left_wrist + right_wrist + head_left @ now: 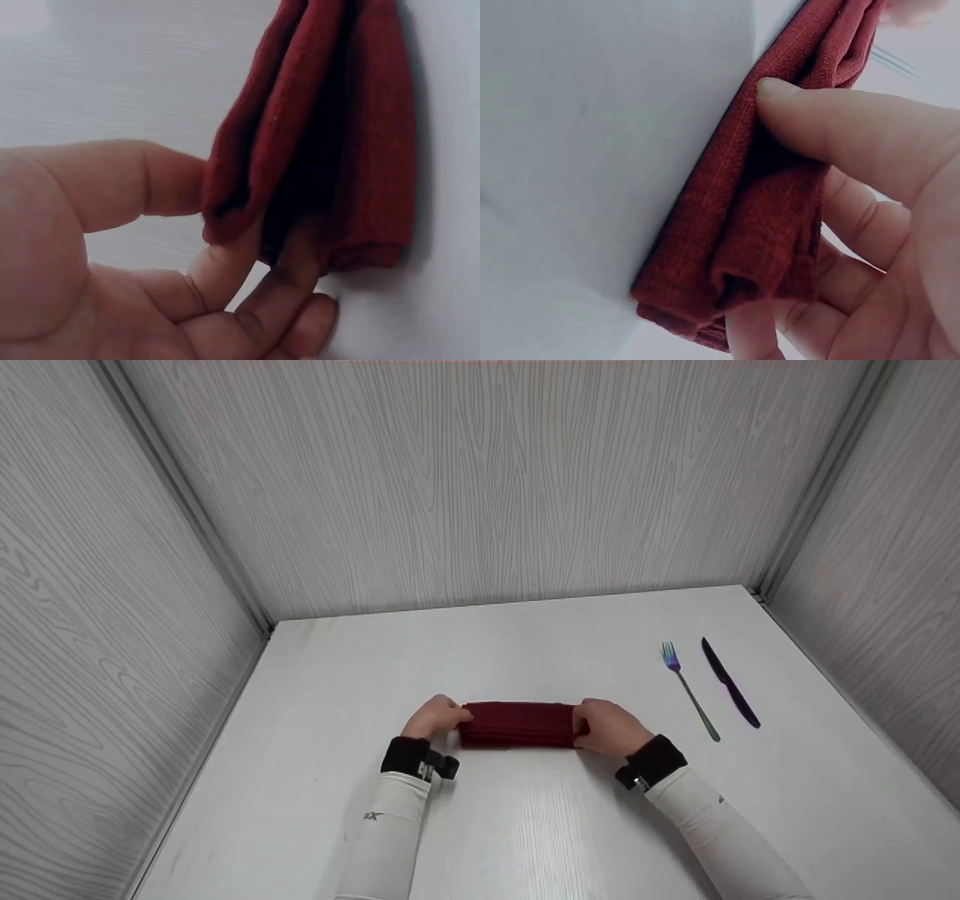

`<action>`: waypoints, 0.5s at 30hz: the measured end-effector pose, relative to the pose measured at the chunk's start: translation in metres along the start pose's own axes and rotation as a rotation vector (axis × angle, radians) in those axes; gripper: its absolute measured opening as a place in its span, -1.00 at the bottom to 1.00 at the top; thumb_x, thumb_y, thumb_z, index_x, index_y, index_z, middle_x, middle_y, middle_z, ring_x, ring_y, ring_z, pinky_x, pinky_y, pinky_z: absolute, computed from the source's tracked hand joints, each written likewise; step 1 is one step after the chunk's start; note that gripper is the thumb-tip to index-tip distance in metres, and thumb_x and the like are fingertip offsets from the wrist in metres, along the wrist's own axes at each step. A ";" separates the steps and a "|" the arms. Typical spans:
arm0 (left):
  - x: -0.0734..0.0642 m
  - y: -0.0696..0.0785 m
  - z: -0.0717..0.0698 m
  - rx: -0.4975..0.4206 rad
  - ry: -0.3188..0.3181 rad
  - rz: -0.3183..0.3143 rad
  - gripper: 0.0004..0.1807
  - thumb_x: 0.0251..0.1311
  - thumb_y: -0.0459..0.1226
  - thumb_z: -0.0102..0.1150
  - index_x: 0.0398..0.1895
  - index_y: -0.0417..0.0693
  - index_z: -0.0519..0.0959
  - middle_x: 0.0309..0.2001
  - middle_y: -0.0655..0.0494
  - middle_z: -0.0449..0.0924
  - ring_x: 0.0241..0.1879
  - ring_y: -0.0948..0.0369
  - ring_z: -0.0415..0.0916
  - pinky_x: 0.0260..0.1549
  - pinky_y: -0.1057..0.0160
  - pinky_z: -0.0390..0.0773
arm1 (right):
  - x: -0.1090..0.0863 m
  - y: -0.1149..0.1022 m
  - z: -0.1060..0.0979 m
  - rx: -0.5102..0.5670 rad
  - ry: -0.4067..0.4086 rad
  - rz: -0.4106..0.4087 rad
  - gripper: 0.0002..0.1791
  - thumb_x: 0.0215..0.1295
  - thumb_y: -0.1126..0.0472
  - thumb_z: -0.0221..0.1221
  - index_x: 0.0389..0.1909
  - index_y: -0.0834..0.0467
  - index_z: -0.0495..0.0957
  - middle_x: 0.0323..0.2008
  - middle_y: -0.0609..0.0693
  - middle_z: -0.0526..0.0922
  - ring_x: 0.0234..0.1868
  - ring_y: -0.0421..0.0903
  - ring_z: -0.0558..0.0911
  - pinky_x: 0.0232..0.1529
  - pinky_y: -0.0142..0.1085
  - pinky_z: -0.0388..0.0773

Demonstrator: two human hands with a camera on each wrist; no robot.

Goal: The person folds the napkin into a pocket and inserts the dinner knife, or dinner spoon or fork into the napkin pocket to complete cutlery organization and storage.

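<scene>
A dark red cloth [519,725], folded into a narrow strip, lies across the middle of the white table. Its left end is pinched by my left hand [437,715]; in the left wrist view the thumb lies on one side of the cloth's folded layers [292,112] and fingers reach in between them. At the opposite end my right hand [609,727] grips the cloth. The right wrist view shows the thumb pressing on the layered folds [697,225], with the other fingers behind and below the cloth's end.
To the right of the cloth, a fork [691,690] with a rainbow sheen lies on the table [360,660]. Beside it is a dark purple table knife [730,682]. Pale wood-grain panels [480,480] stand behind the table and at both sides.
</scene>
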State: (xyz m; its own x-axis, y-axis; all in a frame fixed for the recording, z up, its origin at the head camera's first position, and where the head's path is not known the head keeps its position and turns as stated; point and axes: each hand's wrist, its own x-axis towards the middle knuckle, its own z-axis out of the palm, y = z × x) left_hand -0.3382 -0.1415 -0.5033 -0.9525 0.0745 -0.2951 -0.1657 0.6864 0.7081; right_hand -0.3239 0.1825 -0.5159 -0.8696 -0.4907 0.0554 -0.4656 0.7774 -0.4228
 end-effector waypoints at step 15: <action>-0.003 0.000 0.016 0.192 0.150 -0.022 -0.68 0.11 -0.17 0.37 -0.63 -0.02 0.42 -0.24 -0.05 0.45 -0.12 0.01 0.38 -0.28 0.14 0.44 | -0.007 -0.002 -0.002 -0.284 0.118 -0.014 -0.78 0.15 0.60 0.27 -0.40 0.21 0.61 -0.34 0.14 0.68 -0.26 0.14 0.60 -0.36 0.02 0.63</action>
State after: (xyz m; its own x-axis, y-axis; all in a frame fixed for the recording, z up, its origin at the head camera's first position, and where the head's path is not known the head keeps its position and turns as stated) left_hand -0.3314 -0.1299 -0.5125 -0.9788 -0.0407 -0.2008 -0.1493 0.8128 0.5630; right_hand -0.3169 0.1848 -0.5140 -0.8683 -0.4655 0.1713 -0.4902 0.8581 -0.1529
